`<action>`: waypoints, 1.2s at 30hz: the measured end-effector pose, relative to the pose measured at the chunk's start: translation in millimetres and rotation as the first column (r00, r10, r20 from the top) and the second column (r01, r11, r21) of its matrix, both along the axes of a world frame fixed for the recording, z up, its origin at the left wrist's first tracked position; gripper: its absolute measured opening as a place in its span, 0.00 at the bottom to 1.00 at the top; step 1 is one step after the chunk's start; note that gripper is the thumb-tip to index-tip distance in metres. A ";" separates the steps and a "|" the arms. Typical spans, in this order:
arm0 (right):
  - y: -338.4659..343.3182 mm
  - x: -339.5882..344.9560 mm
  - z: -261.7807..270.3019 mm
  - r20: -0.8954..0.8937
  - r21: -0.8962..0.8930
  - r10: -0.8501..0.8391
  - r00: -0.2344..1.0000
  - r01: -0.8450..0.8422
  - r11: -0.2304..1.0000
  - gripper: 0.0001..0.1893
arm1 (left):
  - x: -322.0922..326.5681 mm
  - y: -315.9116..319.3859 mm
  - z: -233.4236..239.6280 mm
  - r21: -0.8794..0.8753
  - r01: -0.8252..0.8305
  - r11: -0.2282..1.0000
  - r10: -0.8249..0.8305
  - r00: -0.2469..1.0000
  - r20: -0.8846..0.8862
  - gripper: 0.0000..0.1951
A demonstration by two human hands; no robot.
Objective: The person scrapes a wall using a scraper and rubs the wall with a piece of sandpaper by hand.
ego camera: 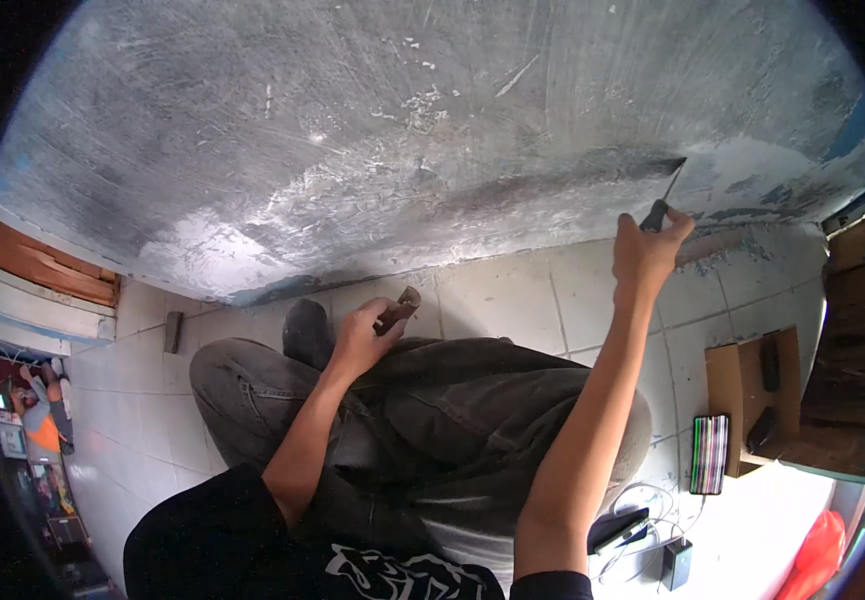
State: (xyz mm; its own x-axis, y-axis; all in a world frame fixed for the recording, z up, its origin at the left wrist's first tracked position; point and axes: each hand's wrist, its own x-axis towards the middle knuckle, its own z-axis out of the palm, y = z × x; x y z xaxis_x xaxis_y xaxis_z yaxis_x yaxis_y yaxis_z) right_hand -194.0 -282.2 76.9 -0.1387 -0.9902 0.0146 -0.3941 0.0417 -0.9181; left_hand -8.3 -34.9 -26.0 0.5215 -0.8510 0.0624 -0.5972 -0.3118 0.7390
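Observation:
Stretched out to the right, my right hand grips the dark handle of a thin-bladed scraper or putty knife. The blade's edge meets the grey, patchy wall low down, beside a pale patch. My left hand rests near my knees and holds a small brown block, its material unclear, away from the wall. White scuffs and rough, peeled areas mark the wall's surface.
Pale floor tiles meet the wall's foot. A small dark block lies at left. An open cardboard box, a phone with a striped screen, cables and a black adapter are at right. Another person is at far left.

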 end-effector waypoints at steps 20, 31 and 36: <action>15.0 -1.2 2.7 0.029 -0.012 0.060 0.998 -0.059 0.998 0.27 | 2.7 3.0 -3.4 0.015 0.000 1.000 0.000 1.000 -0.023 0.09; 12.4 4.3 1.9 0.067 -0.033 0.057 0.996 -0.055 0.998 0.26 | 2.1 1.0 -6.9 0.028 0.002 1.000 -0.003 1.000 0.005 0.10; 24.9 4.1 8.0 -0.038 -0.063 0.057 0.998 -0.059 0.996 0.27 | -2.9 4.7 0.8 0.050 -0.027 0.998 0.026 1.000 0.014 0.10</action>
State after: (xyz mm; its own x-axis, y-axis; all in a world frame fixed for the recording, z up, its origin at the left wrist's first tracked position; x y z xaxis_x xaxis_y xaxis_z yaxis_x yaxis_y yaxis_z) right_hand -189.9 -257.3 84.9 -0.0790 -0.9935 0.0824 -0.4271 -0.0410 -0.9033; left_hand -11.1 -30.2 -25.2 0.5434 -0.8390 0.0271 -0.5980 -0.3643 0.7139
